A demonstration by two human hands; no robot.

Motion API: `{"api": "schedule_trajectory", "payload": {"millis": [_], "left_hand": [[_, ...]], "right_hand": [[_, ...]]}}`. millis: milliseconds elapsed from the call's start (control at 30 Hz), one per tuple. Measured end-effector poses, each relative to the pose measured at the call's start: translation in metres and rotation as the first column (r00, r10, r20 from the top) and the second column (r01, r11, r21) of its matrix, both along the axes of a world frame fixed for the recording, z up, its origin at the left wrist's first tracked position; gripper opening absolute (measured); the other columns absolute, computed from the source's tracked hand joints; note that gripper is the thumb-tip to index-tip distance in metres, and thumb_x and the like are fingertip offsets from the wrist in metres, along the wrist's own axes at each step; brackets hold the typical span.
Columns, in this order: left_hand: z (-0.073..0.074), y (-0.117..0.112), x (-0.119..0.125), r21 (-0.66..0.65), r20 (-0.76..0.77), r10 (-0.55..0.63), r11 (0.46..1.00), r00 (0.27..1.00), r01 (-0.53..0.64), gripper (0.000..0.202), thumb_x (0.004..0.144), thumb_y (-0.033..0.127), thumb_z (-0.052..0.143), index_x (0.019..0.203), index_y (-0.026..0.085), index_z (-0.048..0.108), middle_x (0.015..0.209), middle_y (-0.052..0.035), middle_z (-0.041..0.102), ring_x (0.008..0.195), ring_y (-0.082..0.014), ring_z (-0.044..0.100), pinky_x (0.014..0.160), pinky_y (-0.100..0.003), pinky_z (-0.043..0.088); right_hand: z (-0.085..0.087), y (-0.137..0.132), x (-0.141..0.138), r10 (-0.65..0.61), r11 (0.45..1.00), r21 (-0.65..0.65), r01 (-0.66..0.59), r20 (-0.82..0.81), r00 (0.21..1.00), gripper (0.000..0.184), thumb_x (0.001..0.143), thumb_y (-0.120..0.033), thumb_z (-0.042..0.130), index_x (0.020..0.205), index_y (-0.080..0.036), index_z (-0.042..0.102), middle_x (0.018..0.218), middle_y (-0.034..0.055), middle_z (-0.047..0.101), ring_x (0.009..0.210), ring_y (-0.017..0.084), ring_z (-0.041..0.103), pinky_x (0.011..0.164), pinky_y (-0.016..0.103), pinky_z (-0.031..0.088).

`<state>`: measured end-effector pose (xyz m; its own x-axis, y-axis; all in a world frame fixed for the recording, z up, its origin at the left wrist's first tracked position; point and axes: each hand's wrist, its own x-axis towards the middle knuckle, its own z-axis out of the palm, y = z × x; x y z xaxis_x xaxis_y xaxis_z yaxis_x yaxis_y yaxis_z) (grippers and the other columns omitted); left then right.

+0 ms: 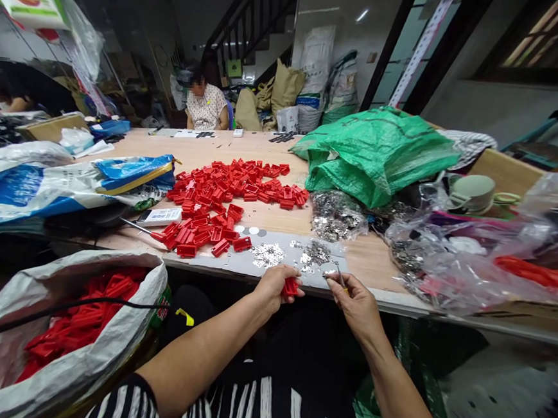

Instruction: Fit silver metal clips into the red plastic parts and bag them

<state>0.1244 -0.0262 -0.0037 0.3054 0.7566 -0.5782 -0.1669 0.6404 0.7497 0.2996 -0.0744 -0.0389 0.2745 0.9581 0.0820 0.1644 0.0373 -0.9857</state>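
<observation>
Red plastic clip point(291, 286) sits pinched in the left hand point(273, 286) fingers at the worktop point(376, 258) edge; right hand point(356, 302) fingers pinch a thin metal tool point(340, 275) just beside it. Fitting looks underway; alignment comes next.

the left hand point(273, 286) and right hand point(356, 302) sit side by side at the near edge of the table point(376, 258), a plastic clip point(291, 286) in the left, a thin tool point(340, 275) in the right. just beyond them on the table lie small metal pieces point(268, 254). behind and left of those spreads a heap of clips point(226, 195), with a screwdriver point(140, 227) at its left edge. right of the heap lies a bag of metal parts point(336, 215), and behind that a large sack point(375, 149). below the table, to the left, an open sack point(71, 334) holds more clips. a person point(205, 105) sits at the far end.
</observation>
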Motion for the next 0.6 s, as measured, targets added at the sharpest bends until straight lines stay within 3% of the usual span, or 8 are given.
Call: {"api": "schedule_trajectory", "payload": {"millis": [200, 300, 400, 600], "left_hand": [[0.0, 0.009, 0.001, -0.133, 0.007, -0.024, 0.991, 1.0, 0.025, 0.011, 0.075, 0.019, 0.057, 0.084, 0.012, 0.058, 0.063, -0.001, 0.062, 0.043, -0.0105, 0.058, 0.036, -0.017, 0.029], [0.003, 0.01, -0.004, -0.213, 0.057, -0.064, 0.974, 0.996, 0.075, 0.013, 0.075, 0.019, 0.057, 0.085, 0.011, 0.059, 0.063, -0.0019, 0.061, 0.042, -0.0095, 0.056, 0.035, -0.015, 0.029], [0.005, 0.008, -0.008, -0.263, 0.107, -0.089, 0.958, 0.99, 0.114, 0.012, 0.075, 0.018, 0.056, 0.084, 0.011, 0.06, 0.061, -0.0019, 0.06, 0.043, -0.0092, 0.055, 0.034, -0.014, 0.029], [0.003, 0.006, -0.01, -0.305, 0.14, -0.068, 0.946, 0.988, 0.109, 0.014, 0.073, 0.018, 0.058, 0.085, 0.01, 0.061, 0.06, -0.0013, 0.059, 0.042, -0.0082, 0.053, 0.034, -0.014, 0.028]], "right_hand": [[0.001, 0.002, 0.021, -0.047, 0.999, 0.014, 0.045, 0.119, 0.992, 0.038, 0.075, -0.053, 0.065, 0.088, -0.018, 0.063, 0.056, -0.0023, 0.053, 0.046, 0.013, 0.044, 0.045, 0.025, 0.032], [0.001, 0.003, 0.02, -0.023, 1.0, 0.007, 0.022, 0.262, 0.965, 0.029, 0.077, -0.047, 0.063, 0.089, -0.02, 0.067, 0.075, 0.0039, 0.068, 0.063, 0.021, 0.06, 0.058, 0.03, 0.044], [0.0, 0.006, 0.014, 0.013, 1.0, -0.012, -0.009, 0.429, 0.903, 0.022, 0.081, -0.036, 0.057, 0.095, -0.024, 0.069, 0.096, 0.0054, 0.072, 0.088, 0.027, 0.065, 0.078, 0.037, 0.047], [0.001, 0.015, 0.007, 0.034, 0.999, 0.003, -0.049, 0.675, 0.737, 0.028, 0.083, -0.029, 0.052, 0.105, -0.023, 0.069, 0.103, 0.0078, 0.071, 0.092, 0.029, 0.065, 0.081, 0.04, 0.049]]}}
